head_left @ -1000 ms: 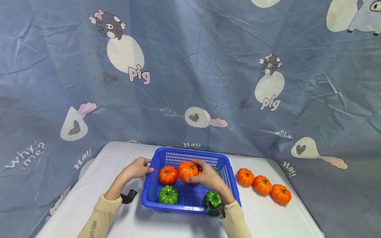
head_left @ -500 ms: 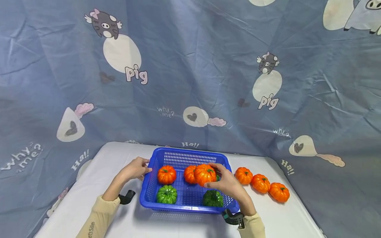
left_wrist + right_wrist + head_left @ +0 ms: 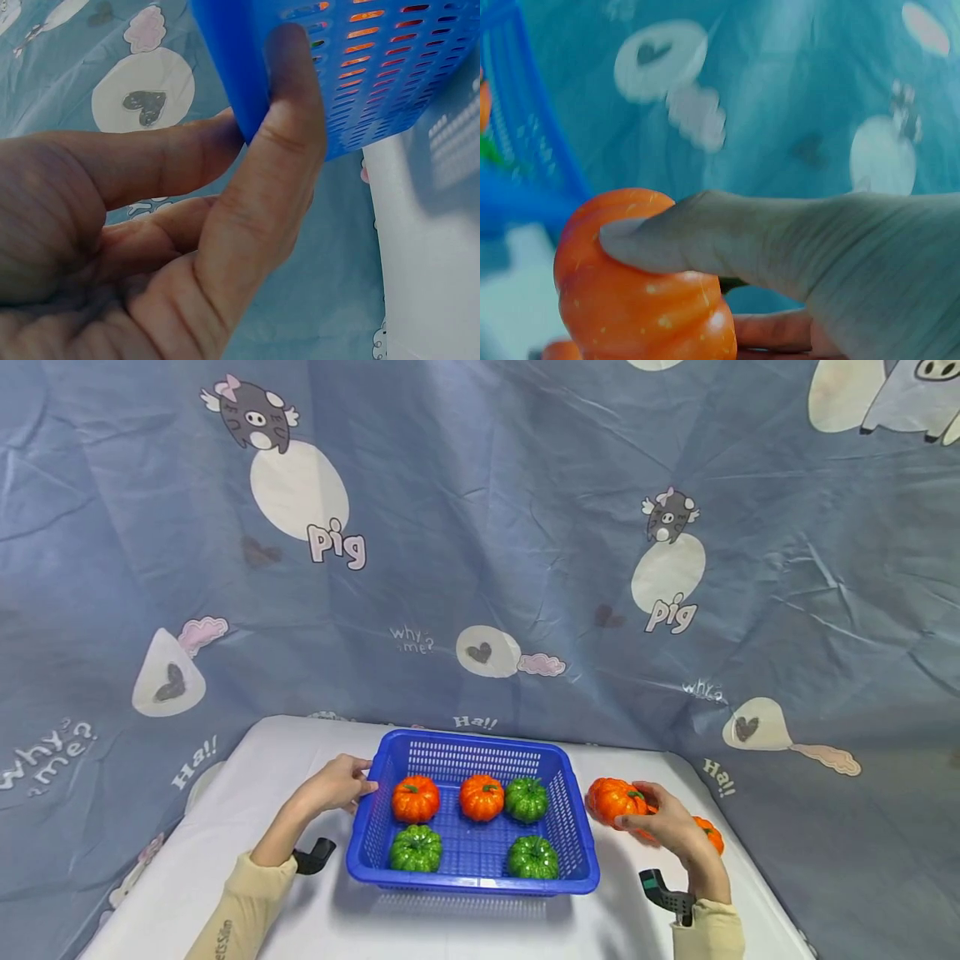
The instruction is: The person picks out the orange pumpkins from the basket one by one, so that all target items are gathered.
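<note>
My left hand (image 3: 337,785) pinches the left rim of a blue plastic basket (image 3: 480,883) between thumb and fingers; the left wrist view shows the thumb and a finger (image 3: 289,97) on either side of the rim. Beyond the basket's right side, my right hand (image 3: 671,822) grips a small orange pumpkin (image 3: 618,803), its thumb (image 3: 652,244) lying across the ribbed skin. This pumpkin overlaps the row of orange pumpkins on the table, hiding most of them; one pumpkin (image 3: 710,835) shows past the hand. Inside the basket sit two orange pumpkins (image 3: 416,799) and three green pumpkins (image 3: 533,857).
A white cloth covers the table (image 3: 450,935) under the basket. Behind it and along both sides hangs a blue curtain (image 3: 480,568) printed with pigs and lettering.
My right hand has carried the orange pumpkin out of the basket to the right, over the row on the table. The left hand has stayed on the basket's rim.
</note>
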`<move>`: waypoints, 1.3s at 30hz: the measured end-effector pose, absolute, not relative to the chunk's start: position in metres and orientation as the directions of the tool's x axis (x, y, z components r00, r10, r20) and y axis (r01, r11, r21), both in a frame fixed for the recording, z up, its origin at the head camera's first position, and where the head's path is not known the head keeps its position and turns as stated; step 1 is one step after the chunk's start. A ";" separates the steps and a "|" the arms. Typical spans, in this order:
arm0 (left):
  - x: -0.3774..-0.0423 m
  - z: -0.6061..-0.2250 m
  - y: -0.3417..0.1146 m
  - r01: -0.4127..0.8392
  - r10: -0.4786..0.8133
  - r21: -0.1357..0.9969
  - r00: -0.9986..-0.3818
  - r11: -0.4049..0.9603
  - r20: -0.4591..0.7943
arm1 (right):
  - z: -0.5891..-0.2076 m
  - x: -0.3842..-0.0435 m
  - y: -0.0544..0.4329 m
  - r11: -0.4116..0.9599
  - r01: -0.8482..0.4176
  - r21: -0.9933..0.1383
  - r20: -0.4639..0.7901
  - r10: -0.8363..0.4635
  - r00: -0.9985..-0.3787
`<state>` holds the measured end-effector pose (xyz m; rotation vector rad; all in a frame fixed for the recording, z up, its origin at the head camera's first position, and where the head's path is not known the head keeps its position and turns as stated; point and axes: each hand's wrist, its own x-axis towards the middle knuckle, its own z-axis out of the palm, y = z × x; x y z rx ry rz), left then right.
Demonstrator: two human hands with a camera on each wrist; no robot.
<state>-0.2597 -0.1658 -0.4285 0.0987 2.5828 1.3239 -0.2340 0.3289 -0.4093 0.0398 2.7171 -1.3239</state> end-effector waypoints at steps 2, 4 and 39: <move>-0.259 -0.428 -0.167 -0.048 0.169 0.812 -0.969 0.582 -0.179 | -0.417 -0.238 0.336 0.638 0.097 -0.764 -0.135 -0.011 -0.991; -0.260 -0.428 -0.167 -0.049 0.170 0.813 -0.969 0.580 -0.179 | -0.426 -0.243 0.342 0.645 0.117 -0.755 -0.152 0.002 -0.988; -0.262 -0.431 -0.167 -0.045 0.177 0.818 -0.968 0.574 -0.178 | -0.401 -0.235 0.316 0.615 0.114 -0.780 -0.094 0.064 -0.993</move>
